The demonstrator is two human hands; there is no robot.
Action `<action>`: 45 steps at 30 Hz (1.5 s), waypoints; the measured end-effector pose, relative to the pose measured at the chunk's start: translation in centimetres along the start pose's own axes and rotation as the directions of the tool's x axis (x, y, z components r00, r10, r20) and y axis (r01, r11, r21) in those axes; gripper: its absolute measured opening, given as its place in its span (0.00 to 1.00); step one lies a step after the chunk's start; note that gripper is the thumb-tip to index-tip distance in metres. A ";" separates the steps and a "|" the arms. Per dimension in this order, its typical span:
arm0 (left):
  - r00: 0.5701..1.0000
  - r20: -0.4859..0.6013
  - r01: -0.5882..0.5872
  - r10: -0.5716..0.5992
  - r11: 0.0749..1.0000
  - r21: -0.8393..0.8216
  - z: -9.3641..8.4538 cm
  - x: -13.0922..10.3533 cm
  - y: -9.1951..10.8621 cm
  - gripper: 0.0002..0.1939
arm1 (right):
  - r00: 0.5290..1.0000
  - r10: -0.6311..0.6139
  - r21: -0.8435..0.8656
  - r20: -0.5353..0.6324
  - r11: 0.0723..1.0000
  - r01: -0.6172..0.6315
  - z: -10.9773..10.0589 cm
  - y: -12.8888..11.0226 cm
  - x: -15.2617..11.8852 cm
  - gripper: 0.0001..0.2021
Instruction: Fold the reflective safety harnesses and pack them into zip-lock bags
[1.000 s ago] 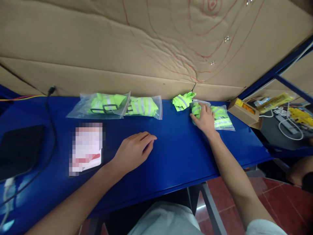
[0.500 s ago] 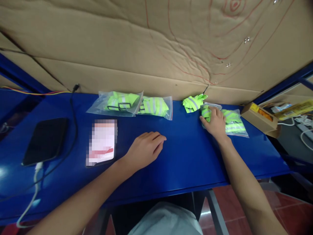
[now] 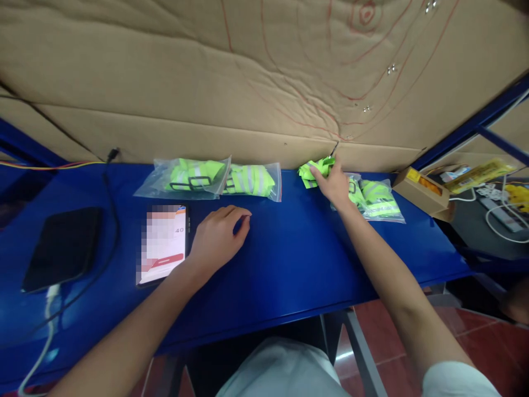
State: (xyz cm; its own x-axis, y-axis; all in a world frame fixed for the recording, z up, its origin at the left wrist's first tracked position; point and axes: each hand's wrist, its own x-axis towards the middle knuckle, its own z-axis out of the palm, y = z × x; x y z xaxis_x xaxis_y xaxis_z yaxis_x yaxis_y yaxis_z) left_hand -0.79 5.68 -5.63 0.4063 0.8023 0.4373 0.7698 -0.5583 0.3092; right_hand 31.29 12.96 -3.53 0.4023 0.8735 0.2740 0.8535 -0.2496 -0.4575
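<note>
My right hand (image 3: 334, 182) is closed around a loose bundle of yellow-green reflective fabric (image 3: 308, 174) at the back of the blue table (image 3: 281, 275). Just right of it lie two clear bags of the same fabric, one (image 3: 354, 190) partly behind my wrist and the other (image 3: 379, 197) beyond it. My left hand (image 3: 221, 234) hovers or rests over the table beside the lit phone, its thumb and fingertips together and nothing seen between them. Behind it, two more bagged bundles (image 3: 194, 175) (image 3: 252, 180) lie side by side against the cardboard.
A lit phone (image 3: 165, 242) lies left of my left hand. Farther left are a dark device (image 3: 64, 248) with a white cable and a black cable. Cardboard (image 3: 165, 71) walls the back. An open carton (image 3: 421, 193) sits at the right end.
My right hand has moved left from the bagged fabric to the loose bundle and taken hold of it. My left hand's thumb and fingers now form a small ring. The view has shifted slightly.
</note>
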 end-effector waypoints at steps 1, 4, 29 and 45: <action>1.000 0.010 -0.007 0.007 1.000 -0.013 0.2 -0.1 0.2 0.11 | 0.999 0.026 0.042 0.029 0.999 -0.027 0.3 -0.6 0.8 0.46; 0.998 0.045 -0.042 0.044 0.998 -0.052 0.5 -0.4 0.8 0.11 | 0.995 -0.006 0.144 0.102 0.990 -0.009 0.6 -1.6 1.5 0.45; 0.692 0.672 0.572 -0.265 -0.367 -0.733 -0.1 0.1 4.0 0.19 | 0.440 -0.897 0.066 0.051 0.442 0.894 -3.2 -2.9 -14.2 0.32; 0.573 0.804 0.819 -0.158 0.149 -0.554 -1.1 -0.4 4.5 0.24 | 0.540 -0.807 0.719 0.238 0.520 0.460 -5.2 -2.9 -14.1 0.27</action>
State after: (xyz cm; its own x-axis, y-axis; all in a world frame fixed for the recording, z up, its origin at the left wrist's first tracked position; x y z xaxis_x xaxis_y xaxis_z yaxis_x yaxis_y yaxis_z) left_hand 1.98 2.65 -3.51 0.5069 0.7174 -0.4779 0.1750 0.4571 0.8720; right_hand 24.87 -0.86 -1.69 -0.5505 0.7729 0.3156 0.3911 0.5727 -0.7204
